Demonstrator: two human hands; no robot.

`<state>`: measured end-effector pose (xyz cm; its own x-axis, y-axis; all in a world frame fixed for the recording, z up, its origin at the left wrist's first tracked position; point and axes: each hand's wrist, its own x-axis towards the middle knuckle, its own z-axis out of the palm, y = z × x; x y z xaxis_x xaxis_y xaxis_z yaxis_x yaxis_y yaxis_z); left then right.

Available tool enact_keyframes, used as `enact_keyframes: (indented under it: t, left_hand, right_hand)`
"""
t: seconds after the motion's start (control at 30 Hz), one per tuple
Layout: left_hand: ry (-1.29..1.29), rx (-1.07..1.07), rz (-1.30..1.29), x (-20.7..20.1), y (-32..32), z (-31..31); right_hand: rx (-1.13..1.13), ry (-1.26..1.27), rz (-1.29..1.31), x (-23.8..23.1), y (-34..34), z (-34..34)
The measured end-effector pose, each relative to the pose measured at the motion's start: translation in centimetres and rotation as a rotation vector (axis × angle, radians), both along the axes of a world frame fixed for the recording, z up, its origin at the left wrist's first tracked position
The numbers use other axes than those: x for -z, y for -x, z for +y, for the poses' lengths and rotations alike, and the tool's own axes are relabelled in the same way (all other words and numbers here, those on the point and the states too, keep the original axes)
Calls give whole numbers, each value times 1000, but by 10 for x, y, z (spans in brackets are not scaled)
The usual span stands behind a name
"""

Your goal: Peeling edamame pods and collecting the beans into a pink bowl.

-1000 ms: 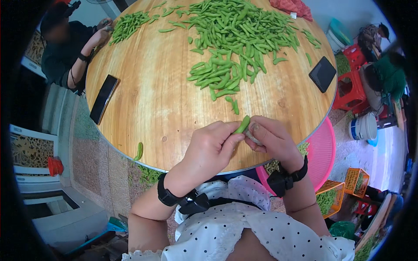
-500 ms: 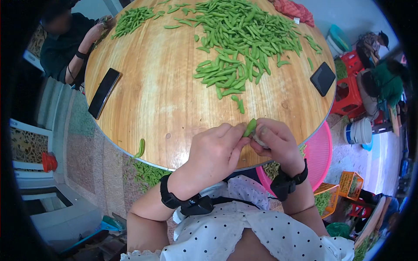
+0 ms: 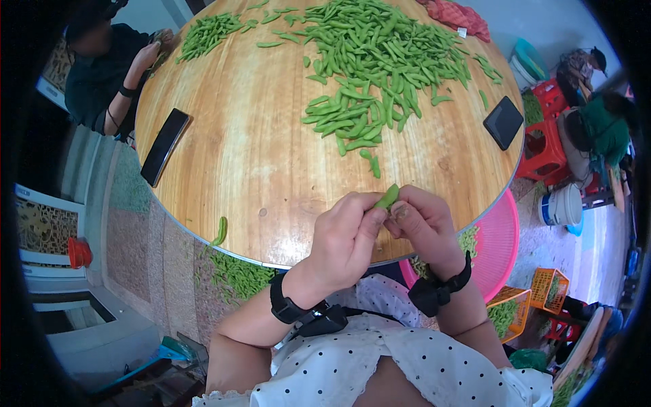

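Above the near right part of the round wooden table, both my hands meet at one green soybean pod. My left hand pinches it between thumb and fingers. From the other side my right hand closes on the pod's lower end, thumb pressed against it; what lies inside its curled fingers is hidden. A large pile of pods spreads over the far side of the table, and a few lie just beyond my hands. Under my right wrist stands a pink basket with shelled beans in it.
Dark phones lie near the left edge and right edge. A single pod rests by the near left rim. Across at left, a person works beside a smaller pod heap. Red stools and a white bucket stand at right.
My left hand has shifted right and my hands have drawn closer together. The pod has tilted slightly, and my right thumb now presses at its lower end.
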<state>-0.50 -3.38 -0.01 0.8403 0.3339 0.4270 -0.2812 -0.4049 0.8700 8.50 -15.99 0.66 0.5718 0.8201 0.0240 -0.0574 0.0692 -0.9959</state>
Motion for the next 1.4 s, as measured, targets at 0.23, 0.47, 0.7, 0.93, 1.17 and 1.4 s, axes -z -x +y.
enact_keyframes:
  t: [0.23,0.47,0.7,0.93,1.17,1.4]
  left_hand:
    - [723,195,342,-3,-3,8]
    - [383,175,391,5,-7,-2]
    - [527,213,499,5,-14,-20]
    - [582,393,524,-4,-15,-27]
    - [658,496,516,-1,-20,-26]
    - [525,533,787,-7,-23,-25]
  right_hand:
    - [6,-46,-161,11,-2,-4]
    - [20,329,-250,-1,-26,-27]
    - [96,237,-98,1,-23,-37]
    - [154,190,28,2,-26,-55]
    - [86,56,504,13,-21,-67]
    - [118,-48,693,18,-18,-72]
